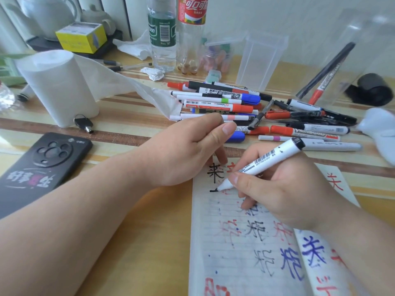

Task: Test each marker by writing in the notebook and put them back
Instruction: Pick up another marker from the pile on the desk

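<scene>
Marker (pixel 267 159): smooth white barcoded cylinder, black-tipped.
Notebook (pixel 224 242): lined, ink-blotted paper, tabletop's (pixel 149 231) near edge.
Right hand (pixel 288 189): marker is pinched.
Left hand (pixel 188 150): curled; contents cannot be told.

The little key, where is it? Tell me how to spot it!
Find the big white paper roll on the left. The key lies at its foot, between the roll and the black phone. It alone is tiny, with a black head and silver tip.
</scene>
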Available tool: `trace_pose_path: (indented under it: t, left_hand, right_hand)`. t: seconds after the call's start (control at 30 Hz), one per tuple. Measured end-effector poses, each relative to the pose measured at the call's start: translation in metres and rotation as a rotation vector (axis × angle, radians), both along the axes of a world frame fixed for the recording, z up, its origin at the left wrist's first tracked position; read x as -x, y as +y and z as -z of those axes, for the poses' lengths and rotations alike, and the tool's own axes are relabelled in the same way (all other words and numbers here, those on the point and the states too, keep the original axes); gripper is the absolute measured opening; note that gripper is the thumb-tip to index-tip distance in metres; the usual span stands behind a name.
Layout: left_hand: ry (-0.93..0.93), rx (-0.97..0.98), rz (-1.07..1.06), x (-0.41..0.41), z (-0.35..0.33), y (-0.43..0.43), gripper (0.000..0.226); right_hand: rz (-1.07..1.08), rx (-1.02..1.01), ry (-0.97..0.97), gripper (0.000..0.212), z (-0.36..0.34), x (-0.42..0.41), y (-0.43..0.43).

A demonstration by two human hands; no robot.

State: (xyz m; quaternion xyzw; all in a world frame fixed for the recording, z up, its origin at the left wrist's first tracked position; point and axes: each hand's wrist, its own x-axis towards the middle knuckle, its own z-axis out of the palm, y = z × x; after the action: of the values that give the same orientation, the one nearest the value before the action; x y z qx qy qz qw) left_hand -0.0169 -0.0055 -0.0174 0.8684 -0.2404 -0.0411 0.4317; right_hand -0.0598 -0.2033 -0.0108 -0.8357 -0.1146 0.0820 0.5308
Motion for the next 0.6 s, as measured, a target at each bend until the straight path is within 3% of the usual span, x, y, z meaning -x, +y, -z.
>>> trace_pose_path:
  t: [0.23, 0.6]
  left_hand:
    - [-0.005, -0.004, 0.005, -0.0001, -0.0001, 0.0001, 0.050]
    - [-0.013, -0.016, -0.005, 0.0001, -0.0006, -0.0004, 0.047]
  right_hand:
    - [-0.024, -0.114, 0.035, 0.013, 0.0015, 0.0000, -0.0034]
    - [-0.083, 0.072, -0.045, 0.010, 0.0004, 0.0031, -0.0003]
